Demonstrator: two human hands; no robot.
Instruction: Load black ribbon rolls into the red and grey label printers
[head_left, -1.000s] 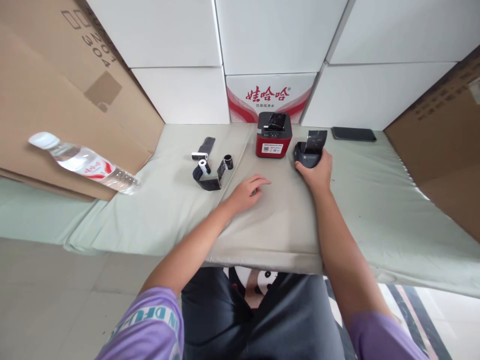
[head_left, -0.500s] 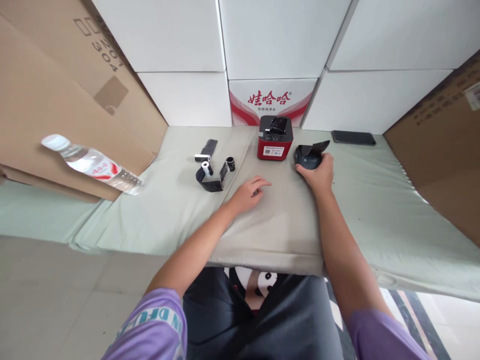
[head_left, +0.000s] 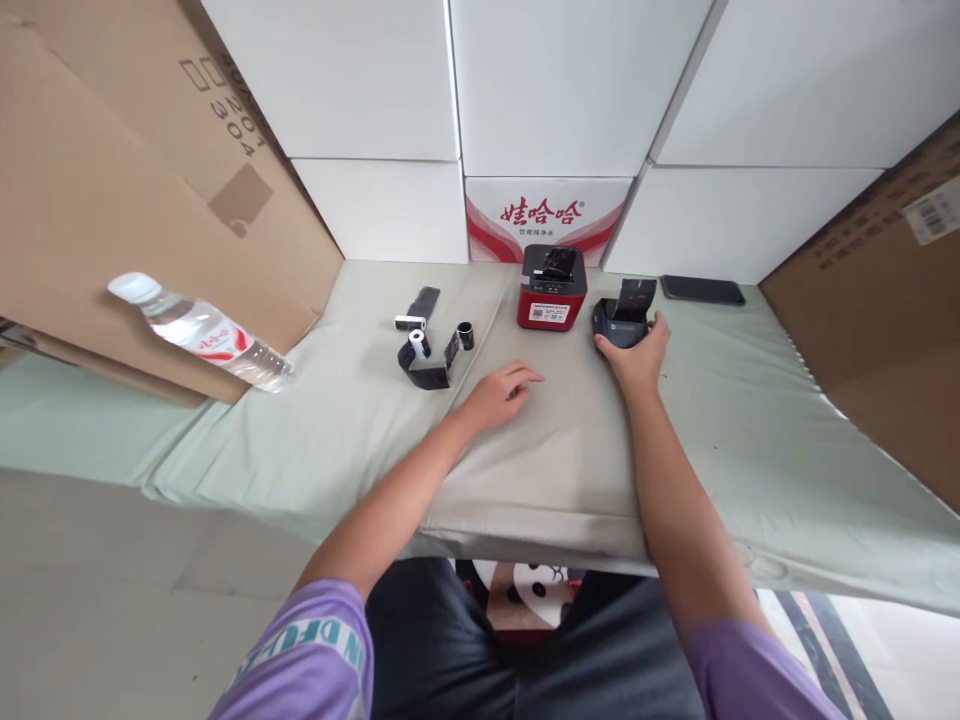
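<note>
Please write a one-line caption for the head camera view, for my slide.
Right hand grips a small black printer with its lid up beside a red printer; left hand rests on the cloth.

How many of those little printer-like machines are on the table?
2. A red printer stands at the back by the boxes; a black printer with its lid up sits just right of it, touched by the right hand.

A stockroom or packing area: white cartons stacked as a far wall, brown cardboard boxes left and right, and a cloth-covered bench bearing small printers.
</note>
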